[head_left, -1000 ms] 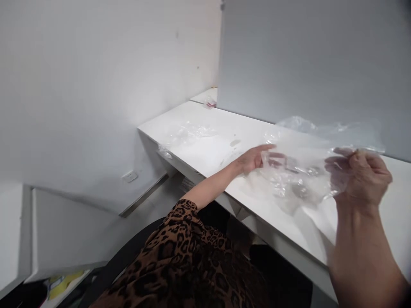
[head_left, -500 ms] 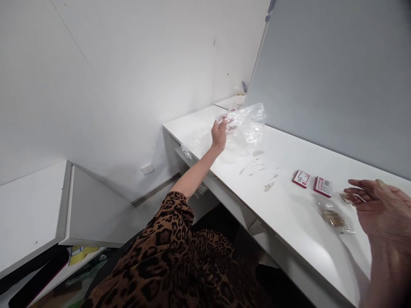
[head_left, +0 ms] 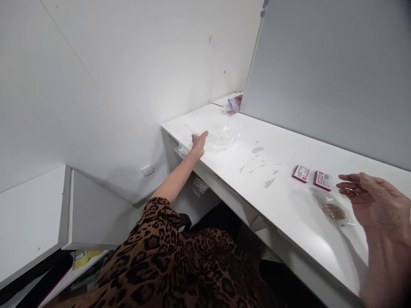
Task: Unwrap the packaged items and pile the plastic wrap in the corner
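Note:
My left hand reaches over the front edge of the white table, its thumb and a finger apart. Flat on the tabletop beside and under it lies a clear plastic bag, crinkled and partly hanging at the edge. My right hand hovers at the right with loosely bent, parted fingers, and nothing shows in it. Just left of it lies a small clear packet with something brown inside. Two small red-and-white boxes, one left and one right, sit behind the packet.
A grey partition stands along the table's back. Near its left end is a purple packet, with part of another person's hand beside it. White cabinet panels and a wall socket are at the left.
My left hand has come down and left, and the lifted clear bag now lies on the table. The purple packet at the far end has come into fuller view. My right hand has barely shifted.

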`<state>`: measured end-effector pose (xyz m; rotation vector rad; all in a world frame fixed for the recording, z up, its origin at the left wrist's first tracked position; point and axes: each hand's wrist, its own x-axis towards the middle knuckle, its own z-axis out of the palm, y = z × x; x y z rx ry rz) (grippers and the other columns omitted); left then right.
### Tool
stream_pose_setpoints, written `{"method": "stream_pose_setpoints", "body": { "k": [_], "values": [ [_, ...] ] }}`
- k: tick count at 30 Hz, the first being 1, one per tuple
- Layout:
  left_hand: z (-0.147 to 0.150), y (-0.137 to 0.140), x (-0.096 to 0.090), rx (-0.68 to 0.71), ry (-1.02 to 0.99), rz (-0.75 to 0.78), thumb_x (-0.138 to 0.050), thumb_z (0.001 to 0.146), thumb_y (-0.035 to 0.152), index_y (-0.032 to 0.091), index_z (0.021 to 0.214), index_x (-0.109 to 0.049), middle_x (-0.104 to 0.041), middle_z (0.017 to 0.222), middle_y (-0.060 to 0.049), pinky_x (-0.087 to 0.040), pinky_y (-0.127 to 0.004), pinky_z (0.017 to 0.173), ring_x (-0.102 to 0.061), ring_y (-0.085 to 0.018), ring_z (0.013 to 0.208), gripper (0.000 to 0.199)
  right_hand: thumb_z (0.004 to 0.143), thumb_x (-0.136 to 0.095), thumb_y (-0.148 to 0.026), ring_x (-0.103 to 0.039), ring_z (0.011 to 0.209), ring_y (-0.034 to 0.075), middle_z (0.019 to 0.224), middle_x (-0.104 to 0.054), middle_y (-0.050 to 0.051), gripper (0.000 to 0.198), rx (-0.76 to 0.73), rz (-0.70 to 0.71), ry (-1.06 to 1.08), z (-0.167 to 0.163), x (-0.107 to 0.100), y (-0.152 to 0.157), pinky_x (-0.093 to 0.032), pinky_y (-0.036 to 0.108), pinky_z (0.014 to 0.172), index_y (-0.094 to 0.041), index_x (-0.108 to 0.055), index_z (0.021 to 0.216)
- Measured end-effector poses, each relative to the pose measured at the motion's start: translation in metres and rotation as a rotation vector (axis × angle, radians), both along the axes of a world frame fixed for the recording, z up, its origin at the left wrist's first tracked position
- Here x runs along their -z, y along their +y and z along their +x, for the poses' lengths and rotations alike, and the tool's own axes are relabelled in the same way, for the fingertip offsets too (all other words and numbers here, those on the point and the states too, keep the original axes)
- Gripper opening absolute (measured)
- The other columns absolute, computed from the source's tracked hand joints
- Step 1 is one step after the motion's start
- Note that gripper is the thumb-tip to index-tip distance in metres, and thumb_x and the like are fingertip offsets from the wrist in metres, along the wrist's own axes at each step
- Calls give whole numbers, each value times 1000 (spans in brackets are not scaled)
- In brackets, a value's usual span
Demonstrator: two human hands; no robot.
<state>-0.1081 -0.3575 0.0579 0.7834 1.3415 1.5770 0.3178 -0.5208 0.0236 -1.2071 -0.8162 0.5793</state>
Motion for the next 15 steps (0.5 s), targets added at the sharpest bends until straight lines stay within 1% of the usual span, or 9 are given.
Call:
{"method": "stream_pose_setpoints", "body": {
  "k": [1,2,3,5,6,8,10,12,15],
  "values": [
    [1,-7,1,-22,130,20,-78,87,35,25,166,-28,-29,174,-18,-35,-44,128,-27,-30,165,94,54,-92,-48,-63,58,28,79,-69,14,26,2,-1,9,-1,-1,0,-43,51,51,-32,-73,64],
    [2,-13,1,-37,309,45,-77,88,37,26,168,-24,-20,179,-16,-27,-45,132,-17,-30,168,96,53,-93,-48,-62,58,27,78,-69,14,28,13,-3,14,-1,-1,1,-42,48,51,-30,-73,63],
    [3,-18,2,-35,519,74,-74,90,41,28,169,-22,-15,181,-14,-20,-47,134,-11,-31,169,96,51,-93,-46,-63,58,26,78,-69,15,30,23,-11,16,-1,-1,1,-42,46,52,-28,-73,63],
    [5,-18,4,47,939,127,-69,92,49,32,169,-26,-13,182,-10,-13,-54,134,-5,-35,170,90,50,-93,-43,-63,59,24,77,-71,14,30,49,-26,-4,-2,1,2,-42,43,54,-24,-73,64],
    [4,-15,7,114,1099,126,-68,92,53,33,169,-30,-14,182,-9,-10,-58,134,-3,-38,169,88,50,-92,-41,-63,60,23,77,-71,13,30,61,-26,-29,-2,2,2,-43,41,55,-23,-74,66],
    [2,0,13,262,1334,57,-65,92,59,33,166,-38,-15,182,-9,-5,-64,132,-1,-42,169,83,54,-90,-41,-63,62,21,77,-72,10,29,73,-19,-99,-2,6,3,-45,39,59,-23,-75,71],
    [-2,21,23,389,1475,-66,-59,94,62,29,164,-44,-17,182,-11,1,-66,131,-3,-44,168,79,62,-90,-41,-63,68,19,78,-72,7,29,59,-25,-163,1,12,3,-47,37,65,-22,-75,79],
    [-8,42,31,463,1532,-182,-49,97,65,28,164,-45,-18,182,-12,1,-68,130,-8,-44,167,77,70,-90,-42,-62,73,18,80,-71,6,30,40,-47,-211,5,17,3,-48,35,71,-21,-75,85],
    [-17,67,39,434,1536,-258,-37,99,67,30,166,-41,-19,182,-10,-6,-71,129,-14,-44,166,76,78,-88,-41,-59,77,16,83,-69,4,27,19,-91,-281,10,21,2,-46,34,77,-20,-74,88]
  ]
}}
